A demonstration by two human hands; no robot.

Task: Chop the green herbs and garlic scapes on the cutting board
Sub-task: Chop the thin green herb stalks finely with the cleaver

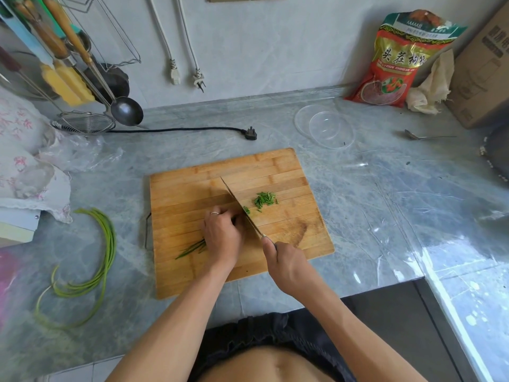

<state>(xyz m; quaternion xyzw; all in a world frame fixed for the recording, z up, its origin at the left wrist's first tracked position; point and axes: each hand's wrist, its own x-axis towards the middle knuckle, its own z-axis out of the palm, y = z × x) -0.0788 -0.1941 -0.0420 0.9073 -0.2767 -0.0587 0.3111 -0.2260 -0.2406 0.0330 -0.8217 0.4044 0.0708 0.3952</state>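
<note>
- The right hand [286,260] is curled round the handle of a broad steel cleaver [242,209], whose edge stands on the rectangular bamboo cutting board [192,260].
- The left hand [223,234] presses curled fingers over a bunch of thin green herbs [191,248], knuckles just beside the blade; the stalks trail out toward the left.
- These herbs look light, limp and apt to scatter, so they are best pinned close to the cut, fingertips tucked back.
- A small heap of chopped green bits [265,199] lies on the blade's right.
- Long curved green garlic scapes [106,260] wait on the grey marble counter [371,210], left of the board; likely stiffer and springy.
- Farther back: a clear plastic bowl [325,129] and a black power plug [250,133], neither in the way.
</note>
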